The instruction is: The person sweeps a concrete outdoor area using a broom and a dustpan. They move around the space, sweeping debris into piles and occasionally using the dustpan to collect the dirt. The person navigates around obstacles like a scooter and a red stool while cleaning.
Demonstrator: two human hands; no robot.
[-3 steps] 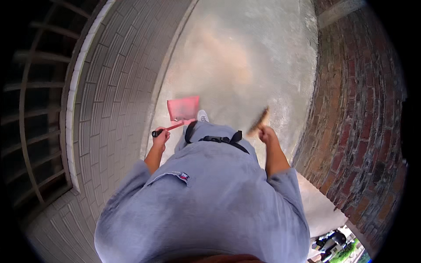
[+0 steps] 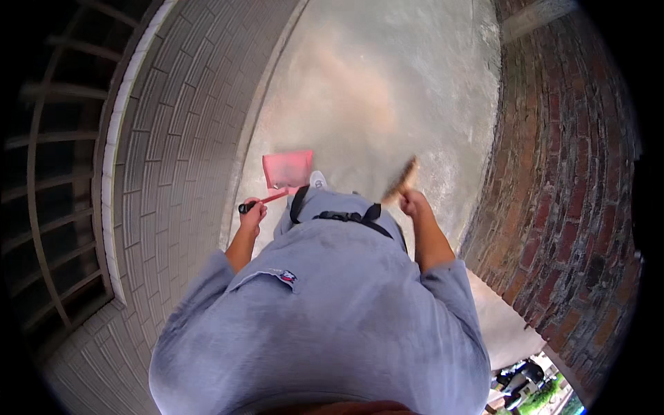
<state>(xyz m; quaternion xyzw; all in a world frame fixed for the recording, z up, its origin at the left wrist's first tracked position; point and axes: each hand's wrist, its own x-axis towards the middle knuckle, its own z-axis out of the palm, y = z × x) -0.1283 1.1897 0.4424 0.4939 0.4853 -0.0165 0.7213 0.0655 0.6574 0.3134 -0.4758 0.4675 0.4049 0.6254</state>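
My left hand point(image 2: 253, 214) is wrapped round the handle of a red dustpan point(image 2: 288, 169), close to the handle's black end. The pan lies low by the floor, just left of my shoe point(image 2: 317, 180), with a few small bits near its handle side. Off to my right, my right hand point(image 2: 413, 203) grips a brush point(image 2: 402, 178) with a pale wooden back and dark bristles. It slants up and to the right over the floor, apart from the dustpan. Whether the bristles touch the floor I cannot tell.
A grey concrete floor point(image 2: 360, 90) stretches ahead between a grey tiled wall point(image 2: 180, 124) on the left and a brick wall point(image 2: 560, 180) on the right. A barred window point(image 2: 62, 173) is at far left. Behind me at lower right stands a dark motorbike-like vehicle point(image 2: 520, 382).
The brush and my right hand have shifted slightly left and farther forward. The dustpan and my left hand have barely moved.
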